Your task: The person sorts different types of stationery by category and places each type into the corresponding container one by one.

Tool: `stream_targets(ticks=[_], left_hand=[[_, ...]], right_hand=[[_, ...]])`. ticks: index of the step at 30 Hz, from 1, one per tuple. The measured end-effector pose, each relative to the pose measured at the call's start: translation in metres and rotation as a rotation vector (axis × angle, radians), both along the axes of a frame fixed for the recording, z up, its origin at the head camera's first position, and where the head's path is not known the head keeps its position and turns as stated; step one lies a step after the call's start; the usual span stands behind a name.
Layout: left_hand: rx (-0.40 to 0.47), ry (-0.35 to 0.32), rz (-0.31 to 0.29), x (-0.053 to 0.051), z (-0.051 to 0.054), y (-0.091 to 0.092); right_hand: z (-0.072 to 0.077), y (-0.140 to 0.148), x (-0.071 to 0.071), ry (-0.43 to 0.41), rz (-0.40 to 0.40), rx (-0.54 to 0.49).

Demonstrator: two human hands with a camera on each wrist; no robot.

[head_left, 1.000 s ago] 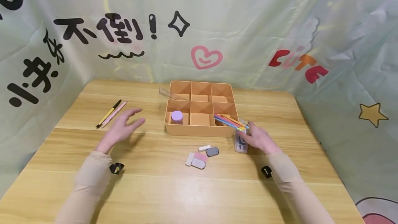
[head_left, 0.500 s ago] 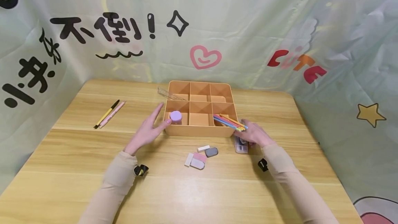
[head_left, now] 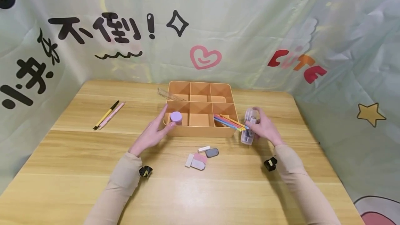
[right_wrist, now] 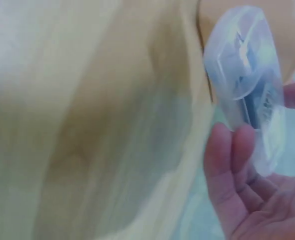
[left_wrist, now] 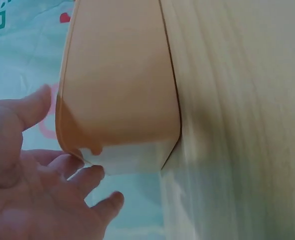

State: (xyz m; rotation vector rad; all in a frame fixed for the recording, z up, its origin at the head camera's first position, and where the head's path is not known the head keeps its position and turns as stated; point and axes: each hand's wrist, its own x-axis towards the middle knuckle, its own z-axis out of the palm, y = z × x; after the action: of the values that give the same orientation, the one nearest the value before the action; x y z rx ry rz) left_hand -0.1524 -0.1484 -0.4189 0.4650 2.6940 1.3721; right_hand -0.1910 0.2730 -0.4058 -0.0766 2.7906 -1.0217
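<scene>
Clear case [right_wrist: 252, 75] beside coloured sticks [head_left: 228, 123]

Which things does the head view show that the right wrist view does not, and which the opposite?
Only head: the left hand, the erasers, the ruler, the purple lid, the coloured sticks and the two pens.
Only right wrist: the palm of the right hand.
Both: that hand holding the clear case, beside the orange tray, and the table.
</scene>
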Motion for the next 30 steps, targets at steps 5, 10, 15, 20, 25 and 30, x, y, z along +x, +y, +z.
stream_targets(ticks=[5,10,15,20,25,30], left_hand=[[-0.009,0.001,0.021,-0.001,-0.002,0.001],[-0.006,-0.001,0.032,0.000,-0.002,0.002],[0.000,-0.007,0.028,0.000,-0.001,0.002],[-0.011,-0.011,0.027,0.000,0.000,0.001],[0.003,-0.018,0.030,0.000,0.001,0.003],[-0.001,0.022,0.027,0.000,0.000,0.004]], right_hand=[[0.014,0.004,-0.007,0.173,-0.074,-0.075],[0.036,-0.001,-0.019,0.329,-0.112,-0.112],[0.058,-0.012,-0.037,0.468,-0.127,-0.071],[0.076,-0.030,-0.058,0.520,-0.123,0.018],[0.084,-0.045,-0.079,0.483,-0.073,0.069],[0.081,-0.056,-0.093,0.409,-0.041,0.109]])
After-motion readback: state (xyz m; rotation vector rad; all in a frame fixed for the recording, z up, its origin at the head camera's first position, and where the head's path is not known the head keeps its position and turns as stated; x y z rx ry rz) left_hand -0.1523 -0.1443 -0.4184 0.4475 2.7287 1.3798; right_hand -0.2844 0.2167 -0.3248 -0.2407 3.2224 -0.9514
